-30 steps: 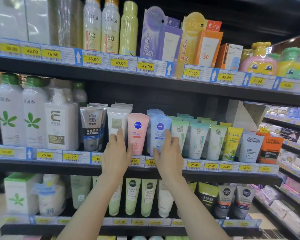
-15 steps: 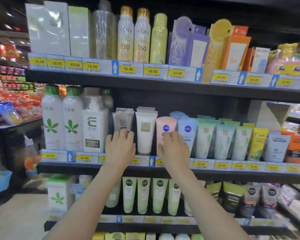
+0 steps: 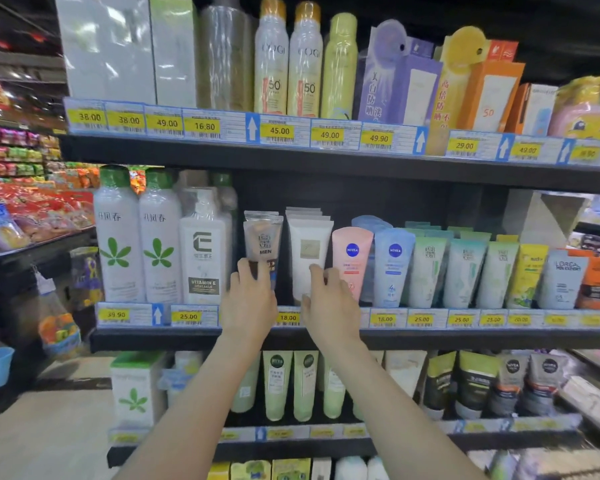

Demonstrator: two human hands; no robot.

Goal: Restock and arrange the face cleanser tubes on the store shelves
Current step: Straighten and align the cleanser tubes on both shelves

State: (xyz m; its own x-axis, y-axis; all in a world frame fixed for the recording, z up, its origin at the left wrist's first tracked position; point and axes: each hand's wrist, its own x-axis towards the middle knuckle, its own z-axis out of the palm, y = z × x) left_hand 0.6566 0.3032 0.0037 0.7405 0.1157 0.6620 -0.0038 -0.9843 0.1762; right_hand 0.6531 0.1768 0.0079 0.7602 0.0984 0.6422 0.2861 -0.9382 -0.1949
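**K:** Both hands have slid left along the middle shelf [image 3: 326, 336] since the earlier frame. They were on the pink and blue Nivea tubes; now they're at the grey MEN tube and the white one.

**R:** Grip state?

**K:** Left hand [image 3: 249, 299] has its fingers curled round the lower part of the grey MEN tube [image 3: 263, 239]. Right hand [image 3: 329, 299] has fingertips on the lower front of the white tube [image 3: 309, 251], thumb at its edge. Looks like a light pinch.

**R:** Where's the stock?

**K:** All on the middle shelf, one row standing on their caps behind the price strip [image 3: 288, 317]. More grey and white tubes are stacked behind those two. Going right: pink Nivea tube [image 3: 352, 258], blue Nivea tube [image 3: 394, 265], then pale green tubes [image 3: 461, 271]. White lotion bottles [image 3: 137, 244] sit to the left.

**R:** How to do the step?

**K:** My read: facing up. Pull each front tube to the strip, keep it upright, label out. Hold low near the cap so the soft body doesn't buckle. There's a gap between grey and white; close it without knocking the pink one.

**R:** Tube condition?

**K:** Flat crimped tops, glossy plastic. Grey one leans slightly. No dents visible.
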